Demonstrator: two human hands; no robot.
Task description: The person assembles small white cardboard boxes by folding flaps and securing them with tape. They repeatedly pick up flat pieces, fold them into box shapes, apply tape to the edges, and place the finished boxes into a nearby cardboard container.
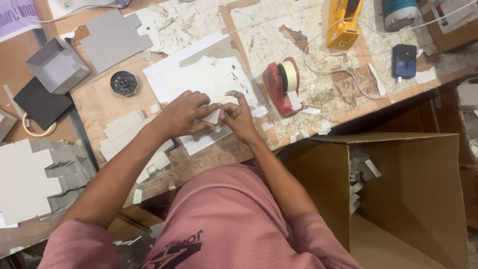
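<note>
My left hand [181, 113] and my right hand [238, 118] meet over a white sheet [199, 74] on the worn wooden worktable [318, 94]. Together they pinch a small pale grey cardboard piece [213, 116] between the fingertips. The piece is mostly hidden by my fingers, so its shape is unclear. A red tape dispenser [282, 85] with a cream roll stands just right of my right hand. Flat grey cardboard blanks [124, 127] lie under my left forearm.
A stack of grey card blanks [35, 179] sits at the left. A folded grey box [57, 65], a black round object [124, 83] and a black sheet [42, 102] lie at the back left. An open brown carton [413, 194] stands at the right. A yellow tool [343, 22] and a blue device [404, 61] rest far right.
</note>
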